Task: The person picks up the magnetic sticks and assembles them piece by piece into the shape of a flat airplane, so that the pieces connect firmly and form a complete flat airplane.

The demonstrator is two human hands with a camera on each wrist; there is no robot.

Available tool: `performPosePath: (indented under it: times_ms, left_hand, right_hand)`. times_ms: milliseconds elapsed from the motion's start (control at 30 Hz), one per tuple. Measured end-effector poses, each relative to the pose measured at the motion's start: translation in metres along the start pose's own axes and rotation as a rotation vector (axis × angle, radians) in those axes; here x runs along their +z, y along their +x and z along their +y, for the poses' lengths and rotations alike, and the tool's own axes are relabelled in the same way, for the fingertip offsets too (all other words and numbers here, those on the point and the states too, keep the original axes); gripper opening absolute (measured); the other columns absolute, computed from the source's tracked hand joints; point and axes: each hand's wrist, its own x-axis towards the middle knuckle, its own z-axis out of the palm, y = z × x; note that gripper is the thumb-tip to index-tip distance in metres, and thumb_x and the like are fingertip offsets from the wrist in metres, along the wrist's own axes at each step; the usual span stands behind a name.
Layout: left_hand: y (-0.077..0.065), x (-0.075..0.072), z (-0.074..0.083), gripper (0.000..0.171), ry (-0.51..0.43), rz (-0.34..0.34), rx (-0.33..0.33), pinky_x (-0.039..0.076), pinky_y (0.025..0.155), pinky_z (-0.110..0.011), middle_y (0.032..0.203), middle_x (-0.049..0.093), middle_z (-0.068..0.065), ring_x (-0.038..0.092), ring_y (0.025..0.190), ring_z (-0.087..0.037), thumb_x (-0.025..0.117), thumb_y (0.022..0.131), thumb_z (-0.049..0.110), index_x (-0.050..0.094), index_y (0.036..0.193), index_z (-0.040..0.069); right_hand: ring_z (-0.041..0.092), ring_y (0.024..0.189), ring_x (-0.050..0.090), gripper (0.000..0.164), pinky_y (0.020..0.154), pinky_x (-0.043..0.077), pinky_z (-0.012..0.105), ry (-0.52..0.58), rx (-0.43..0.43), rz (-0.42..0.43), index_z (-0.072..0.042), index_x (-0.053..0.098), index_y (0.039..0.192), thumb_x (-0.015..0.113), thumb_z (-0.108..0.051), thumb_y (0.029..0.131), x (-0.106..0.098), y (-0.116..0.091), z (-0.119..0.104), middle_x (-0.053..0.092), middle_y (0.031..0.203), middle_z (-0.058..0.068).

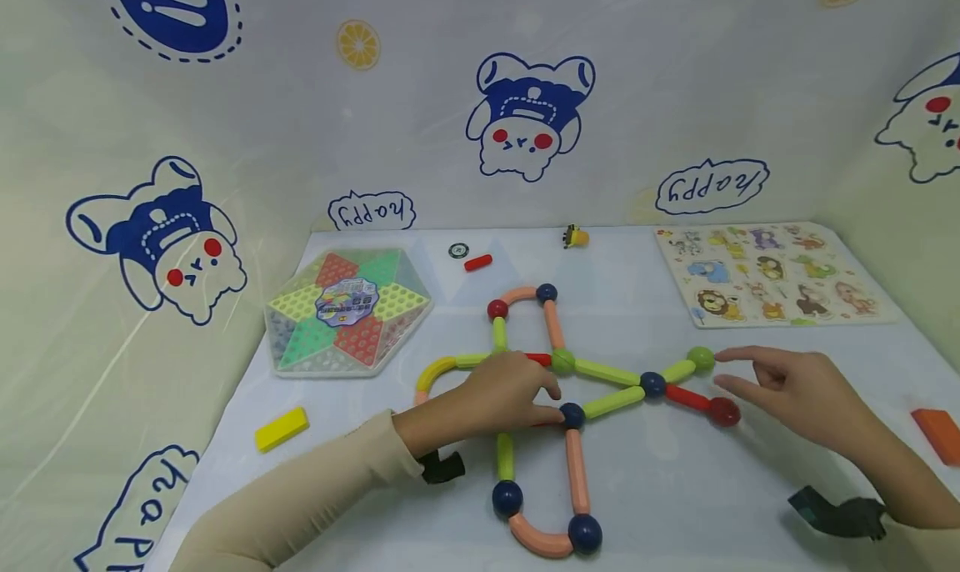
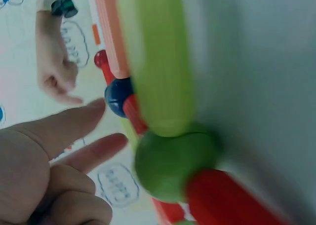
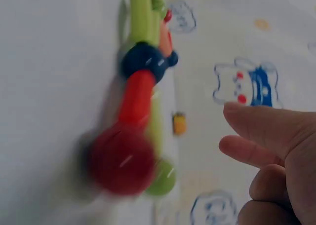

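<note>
A flat figure of magnetic rods and balls lies on the table. My left hand (image 1: pixel 510 388) is over its middle, thumb tip beside a dark blue ball (image 1: pixel 572 415); whether they touch I cannot tell. In the left wrist view its thumb and index finger (image 2: pixel 106 146) are stretched and apart, with nothing between them. At the figure's right end, my right hand (image 1: pixel 810 393) points its index finger at a green ball (image 1: pixel 701 358), the thumb held apart below. A red ball (image 1: pixel 724 411) ends the neighbouring red rod (image 1: pixel 687 398). Part of the figure is hidden under the left hand.
A hexagonal game board (image 1: pixel 348 313) lies at the back left and an animal picture board (image 1: pixel 772 276) at the back right. Around the figure are a yellow block (image 1: pixel 282 429), an orange block (image 1: pixel 937 436), a red rod (image 1: pixel 477 263) and a small yellow toy (image 1: pixel 576 237).
</note>
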Motion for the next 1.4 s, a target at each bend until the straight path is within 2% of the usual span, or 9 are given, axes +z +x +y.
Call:
performPosePath:
  times_ms: [133, 267, 433, 600, 700, 867, 1167, 1300, 1400]
  left_hand:
    - [-0.015, 0.004, -0.011, 0.027, -0.044, 0.012, -0.055, 0.039, 0.052, -0.020, 0.063, 0.055, 0.017, 0.048, 0.057, -0.004, 0.072, 0.079, 0.042, 0.074, 0.098, 0.023]
    - [-0.023, 0.007, -0.018, 0.020, -0.075, 0.005, -0.099, 0.039, 0.051, -0.021, 0.060, 0.053, 0.015, 0.048, 0.057, -0.006, 0.074, 0.079, 0.040, 0.075, 0.091, 0.025]
    - [-0.028, 0.008, -0.022, 0.017, -0.101, 0.020, -0.115, 0.039, 0.054, -0.021, 0.060, 0.053, 0.017, 0.049, 0.058, -0.004, 0.075, 0.077, 0.040, 0.075, 0.085, 0.025]
    - [-0.028, 0.013, -0.022, 0.017, -0.111, 0.027, -0.102, 0.039, 0.054, -0.020, 0.058, 0.052, 0.018, 0.048, 0.056, -0.004, 0.075, 0.077, 0.040, 0.075, 0.084, 0.024]
    - [-0.029, 0.015, -0.023, 0.017, -0.126, 0.021, -0.098, 0.038, 0.053, -0.020, 0.056, 0.051, 0.017, 0.047, 0.055, -0.004, 0.074, 0.078, 0.040, 0.075, 0.084, 0.025]
    - [-0.030, 0.013, -0.027, 0.016, -0.134, 0.050, -0.093, 0.037, 0.051, -0.021, 0.057, 0.052, 0.016, 0.046, 0.055, -0.004, 0.074, 0.078, 0.040, 0.075, 0.083, 0.025]
    - [-0.033, 0.010, -0.028, 0.015, -0.143, 0.049, -0.103, 0.036, 0.050, -0.020, 0.055, 0.050, 0.015, 0.045, 0.054, -0.004, 0.075, 0.078, 0.039, 0.075, 0.082, 0.024]
    - [-0.031, 0.010, -0.027, 0.016, -0.148, 0.054, -0.086, 0.035, 0.049, -0.021, 0.054, 0.050, 0.015, 0.044, 0.053, -0.004, 0.075, 0.078, 0.038, 0.075, 0.083, 0.024]
    - [-0.030, 0.011, -0.027, 0.015, -0.151, 0.055, -0.087, 0.035, 0.048, -0.021, 0.053, 0.049, 0.014, 0.044, 0.052, -0.004, 0.075, 0.078, 0.039, 0.075, 0.082, 0.024]
  right_hand:
    - [0.011, 0.045, 0.034, 0.029, 0.042, 0.030, 0.024, 0.011, -0.147, -0.008, -0.021, 0.069, 0.105, 0.070, -0.039, 0.082, -0.001, 0.054, -0.031, 0.036, 0.053, -0.006]
    - [0.015, 0.048, 0.038, 0.028, 0.045, 0.032, 0.027, 0.049, -0.220, -0.077, -0.022, 0.070, 0.105, 0.064, -0.042, 0.087, 0.015, 0.125, -0.069, 0.041, 0.055, -0.003]
    - [0.020, 0.058, 0.044, 0.025, 0.049, 0.036, 0.030, 0.057, -0.214, -0.159, -0.020, 0.070, 0.107, 0.066, -0.035, 0.087, 0.052, 0.205, -0.116, 0.048, 0.062, 0.003]
    - [0.021, 0.076, 0.049, 0.030, 0.061, 0.044, 0.030, 0.048, -0.157, -0.268, -0.022, 0.067, 0.115, 0.067, -0.031, 0.087, 0.095, 0.255, -0.138, 0.058, 0.083, 0.003]
    - [0.020, 0.085, 0.052, 0.031, 0.071, 0.047, 0.031, 0.037, -0.122, -0.317, -0.023, 0.066, 0.117, 0.067, -0.029, 0.087, 0.115, 0.273, -0.145, 0.061, 0.102, 0.002]
    - [0.020, 0.100, 0.052, 0.032, 0.086, 0.045, 0.037, 0.018, -0.132, -0.288, -0.023, 0.067, 0.117, 0.069, -0.026, 0.086, 0.131, 0.294, -0.159, 0.060, 0.116, 0.002]
    - [0.019, 0.096, 0.052, 0.029, 0.088, 0.045, 0.037, -0.073, -0.133, -0.309, -0.020, 0.068, 0.112, 0.069, -0.031, 0.085, 0.149, 0.299, -0.173, 0.061, 0.110, 0.000]
    - [0.019, 0.091, 0.051, 0.023, 0.086, 0.044, 0.037, -0.104, -0.078, -0.285, -0.019, 0.070, 0.104, 0.071, -0.029, 0.084, 0.149, 0.299, -0.166, 0.061, 0.104, -0.001]
    - [0.019, 0.091, 0.050, 0.027, 0.085, 0.043, 0.037, -0.120, -0.072, -0.302, -0.018, 0.070, 0.107, 0.070, -0.032, 0.084, 0.148, 0.297, -0.157, 0.062, 0.105, 0.000]
